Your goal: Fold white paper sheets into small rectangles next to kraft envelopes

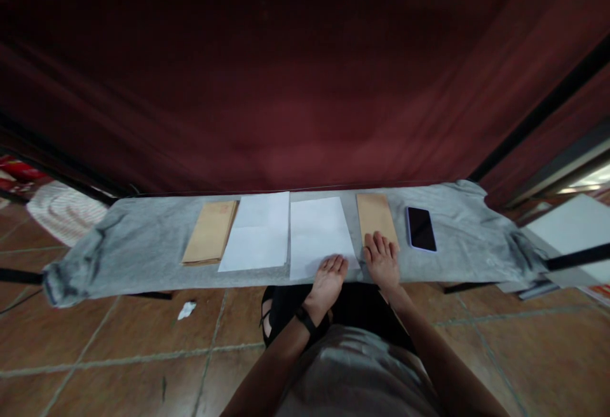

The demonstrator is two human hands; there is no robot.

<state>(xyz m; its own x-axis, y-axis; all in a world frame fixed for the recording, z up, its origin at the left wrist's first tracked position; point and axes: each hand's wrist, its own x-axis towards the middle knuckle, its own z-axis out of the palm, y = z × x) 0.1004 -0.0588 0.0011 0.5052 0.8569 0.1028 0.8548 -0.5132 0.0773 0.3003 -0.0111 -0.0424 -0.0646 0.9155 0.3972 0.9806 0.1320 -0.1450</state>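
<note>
My left hand (328, 279) lies flat, palm down, on the lower right part of a white sheet of paper (319, 229). My right hand (382, 259) rests with its fingers on the near end of a brown paper envelope (376, 212). Neither hand grips anything. Left of the sheet lies a stack of white paper (260, 232), its top sheet creased across the middle. Beyond that sits a pile of brown envelopes (208, 231), with faint red print near the top. A dark-screened phone (422, 229) with a pale purple edge lies right of the single envelope.
A grey cloth (138, 239) covers the narrow table. A dark red curtain (295, 118) hangs right behind it, with dark posts on both sides. A white box (572, 239) stands at the right. A crumpled tissue (187, 309) lies on the tiled floor.
</note>
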